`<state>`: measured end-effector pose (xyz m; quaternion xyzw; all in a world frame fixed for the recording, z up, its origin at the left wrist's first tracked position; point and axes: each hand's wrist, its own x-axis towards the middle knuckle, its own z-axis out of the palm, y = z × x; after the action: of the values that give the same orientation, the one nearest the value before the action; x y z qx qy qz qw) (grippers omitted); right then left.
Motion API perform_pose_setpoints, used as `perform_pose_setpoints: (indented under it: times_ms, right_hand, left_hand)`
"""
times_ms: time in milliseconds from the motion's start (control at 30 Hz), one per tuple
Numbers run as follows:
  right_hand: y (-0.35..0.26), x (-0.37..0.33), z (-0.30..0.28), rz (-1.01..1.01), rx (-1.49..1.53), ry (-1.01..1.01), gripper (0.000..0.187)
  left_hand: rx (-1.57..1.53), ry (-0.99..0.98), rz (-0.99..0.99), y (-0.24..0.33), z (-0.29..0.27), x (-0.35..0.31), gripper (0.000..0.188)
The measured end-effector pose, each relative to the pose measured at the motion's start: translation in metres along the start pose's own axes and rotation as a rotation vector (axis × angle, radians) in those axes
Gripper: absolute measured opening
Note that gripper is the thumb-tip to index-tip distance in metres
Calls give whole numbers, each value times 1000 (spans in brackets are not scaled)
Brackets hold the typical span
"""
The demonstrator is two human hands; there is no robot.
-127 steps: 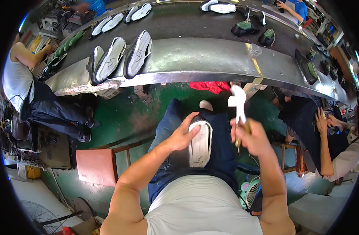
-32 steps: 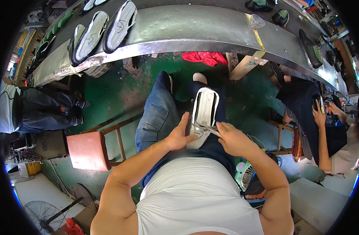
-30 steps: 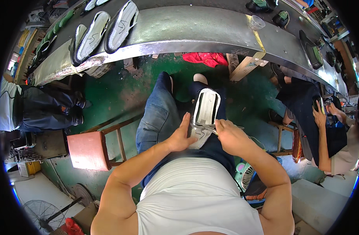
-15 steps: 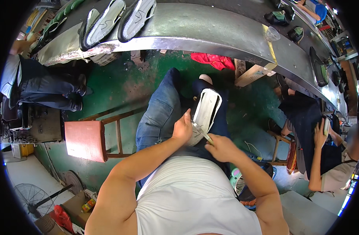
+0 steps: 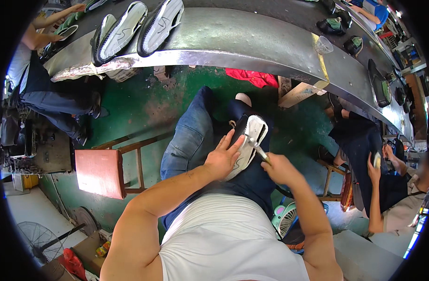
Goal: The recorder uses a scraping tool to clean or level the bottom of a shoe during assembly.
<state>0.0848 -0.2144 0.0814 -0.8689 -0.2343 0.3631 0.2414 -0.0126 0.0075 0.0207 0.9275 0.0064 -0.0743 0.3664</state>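
A shoe with a white sole point(image 5: 248, 140) lies sole-up on my lap, over my blue jeans. My left hand point(image 5: 222, 157) presses flat against its left side and steadies it. My right hand point(image 5: 280, 167) is closed around a thin brush point(image 5: 257, 149), whose tip touches the middle of the sole. The upper of the shoe is mostly hidden under the sole and my left hand.
A long metal conveyor table point(image 5: 252, 44) curves across the top, carrying two sole-up shoes point(image 5: 139, 30) and darker shoes point(image 5: 334, 23) further right. A red stool point(image 5: 102, 172) stands at my left. Other people sit at left point(image 5: 46, 89) and right point(image 5: 392, 187). A fan point(image 5: 289, 220) is below right.
About four seconds ago my right hand held a white item up in the air; it has come down and now works the brush on the sole. The view shifted slightly.
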Motion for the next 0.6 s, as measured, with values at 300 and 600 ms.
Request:
perform_pose_setpoints:
  times_ms: [300, 600]
  right_hand:
    - [4, 33, 8, -118, -212, 182, 37]
    - [-7, 6, 22, -187, -27, 194, 38]
  left_hand:
    - [175, -267, -85, 25, -26, 16, 60]
    - [-200, -81, -45, -24, 6, -30, 65]
